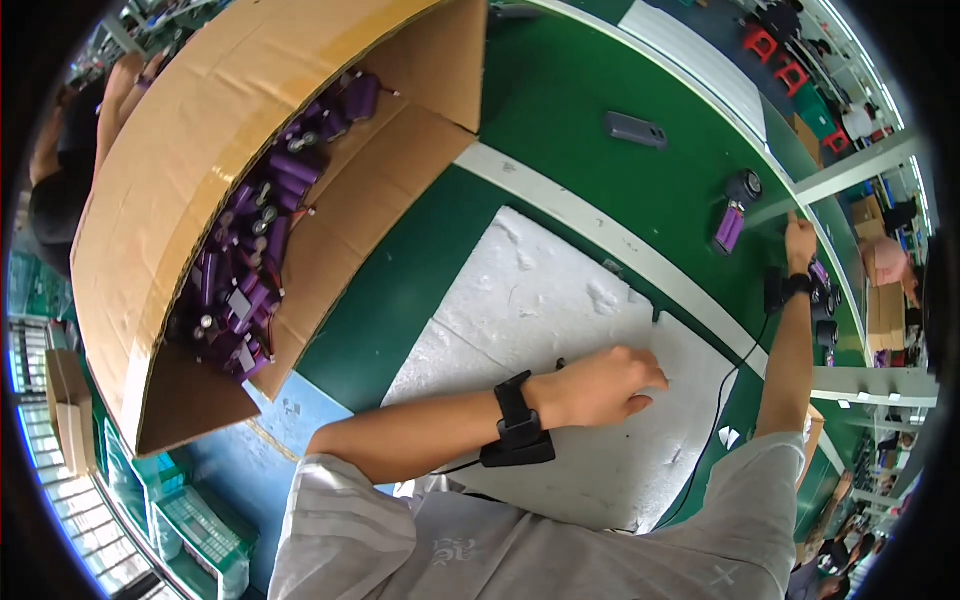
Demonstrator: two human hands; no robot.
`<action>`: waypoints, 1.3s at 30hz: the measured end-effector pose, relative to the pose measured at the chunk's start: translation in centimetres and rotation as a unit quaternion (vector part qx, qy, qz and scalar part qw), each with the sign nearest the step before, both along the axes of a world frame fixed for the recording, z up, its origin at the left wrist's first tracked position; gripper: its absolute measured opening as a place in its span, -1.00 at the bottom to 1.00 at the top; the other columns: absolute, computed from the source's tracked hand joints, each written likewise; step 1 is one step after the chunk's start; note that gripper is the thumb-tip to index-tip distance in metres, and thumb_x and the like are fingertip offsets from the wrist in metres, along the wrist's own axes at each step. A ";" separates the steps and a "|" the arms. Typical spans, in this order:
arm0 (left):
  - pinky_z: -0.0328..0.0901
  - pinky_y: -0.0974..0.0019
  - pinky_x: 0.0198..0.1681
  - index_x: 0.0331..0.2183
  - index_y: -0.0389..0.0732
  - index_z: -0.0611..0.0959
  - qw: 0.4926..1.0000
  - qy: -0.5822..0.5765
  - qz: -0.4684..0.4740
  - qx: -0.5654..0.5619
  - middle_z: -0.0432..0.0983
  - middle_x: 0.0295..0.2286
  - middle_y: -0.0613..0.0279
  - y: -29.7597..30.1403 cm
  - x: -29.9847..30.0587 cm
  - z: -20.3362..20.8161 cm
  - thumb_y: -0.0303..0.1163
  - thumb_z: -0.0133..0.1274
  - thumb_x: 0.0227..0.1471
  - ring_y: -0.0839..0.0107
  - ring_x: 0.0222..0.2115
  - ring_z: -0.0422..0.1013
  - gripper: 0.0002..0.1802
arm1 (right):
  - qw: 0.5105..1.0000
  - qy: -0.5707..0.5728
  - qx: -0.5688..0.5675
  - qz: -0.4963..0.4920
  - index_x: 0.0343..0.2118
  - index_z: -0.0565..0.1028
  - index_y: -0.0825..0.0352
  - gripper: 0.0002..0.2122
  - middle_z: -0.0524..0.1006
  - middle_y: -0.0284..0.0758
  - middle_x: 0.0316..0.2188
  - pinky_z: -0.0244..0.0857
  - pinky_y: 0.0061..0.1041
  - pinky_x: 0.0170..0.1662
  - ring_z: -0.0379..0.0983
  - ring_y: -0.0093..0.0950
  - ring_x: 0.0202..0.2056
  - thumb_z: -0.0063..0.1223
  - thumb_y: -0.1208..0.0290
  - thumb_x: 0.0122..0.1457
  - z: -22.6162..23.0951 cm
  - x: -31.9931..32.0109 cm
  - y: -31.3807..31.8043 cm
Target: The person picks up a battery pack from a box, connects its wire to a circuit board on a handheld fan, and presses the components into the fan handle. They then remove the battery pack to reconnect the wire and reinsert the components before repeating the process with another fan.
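Note:
My left hand (610, 385) is held over a white foam sheet (560, 290), its fingers curled towards the thumb, with nothing visible in them. Far to the right, my right hand (800, 243) reaches beside a pale upright, its index finger stretched out; the other fingers are partly hidden. Just past that wrist lie a purple cylindrical battery pack (821, 272) and black round-headed parts (828, 298). To the left of my right hand, another purple pack (729, 229) lies against a black round-headed part (744, 186).
A large open cardboard box (210, 130) at the left holds many purple packs (290, 175) with wire leads. On the green table (550, 80) lies a dark grey oblong case (636, 130). A black cable (708, 440) crosses the foam. Other people sit at benches beyond.

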State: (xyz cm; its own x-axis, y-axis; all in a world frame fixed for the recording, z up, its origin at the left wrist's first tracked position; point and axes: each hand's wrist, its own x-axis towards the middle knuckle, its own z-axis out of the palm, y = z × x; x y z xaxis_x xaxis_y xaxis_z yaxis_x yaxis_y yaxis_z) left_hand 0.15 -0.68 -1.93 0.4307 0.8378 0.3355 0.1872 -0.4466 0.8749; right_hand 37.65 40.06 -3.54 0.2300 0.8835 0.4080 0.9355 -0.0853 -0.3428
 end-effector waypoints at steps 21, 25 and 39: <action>0.27 0.06 0.05 -0.02 -0.09 0.56 0.770 0.303 0.558 0.066 0.45 -0.06 -0.07 4.6 -22.2 5.1 -0.15 0.19 -0.11 -0.01 -0.05 0.39 -0.44 | 0.970 0.092 0.012 0.223 -0.14 0.39 0.39 -0.63 0.42 -0.27 -0.19 0.20 -0.54 0.00 0.38 -0.42 -0.15 -0.06 0.82 -0.06 16.5 -14.3 -39.6; 0.23 0.07 0.09 0.03 0.01 0.52 0.592 0.471 0.652 0.054 0.42 0.00 0.02 4.3 -28.0 5.9 -0.16 0.13 -0.09 0.04 0.04 0.32 -0.43 | 0.886 0.038 -0.030 0.461 -0.22 0.45 0.37 -0.60 0.39 -0.17 -0.22 0.33 -0.37 -0.15 0.40 -0.20 -0.22 -0.05 0.85 -0.20 11.6 -18.0 -46.3; 0.26 0.07 0.06 -0.03 0.04 0.54 0.606 0.562 0.559 -0.061 0.45 -0.02 0.07 7.1 -37.6 4.4 -0.46 0.10 -0.09 0.07 0.02 0.36 -0.50 | 0.787 0.136 -0.159 0.581 -0.30 0.49 0.36 -0.66 0.36 -0.21 -0.22 0.35 -0.38 -0.17 0.41 -0.28 -0.26 0.19 0.68 -0.24 6.2 -16.1 -46.0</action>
State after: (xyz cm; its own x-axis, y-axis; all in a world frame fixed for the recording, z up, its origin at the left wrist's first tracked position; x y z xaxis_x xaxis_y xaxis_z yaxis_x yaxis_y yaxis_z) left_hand -37.41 6.42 2.46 -0.5310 0.8055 0.2629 0.8218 0.5652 -0.0717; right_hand 21.54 -5.91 2.66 -0.7675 0.6095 0.1986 0.3415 0.6509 -0.6780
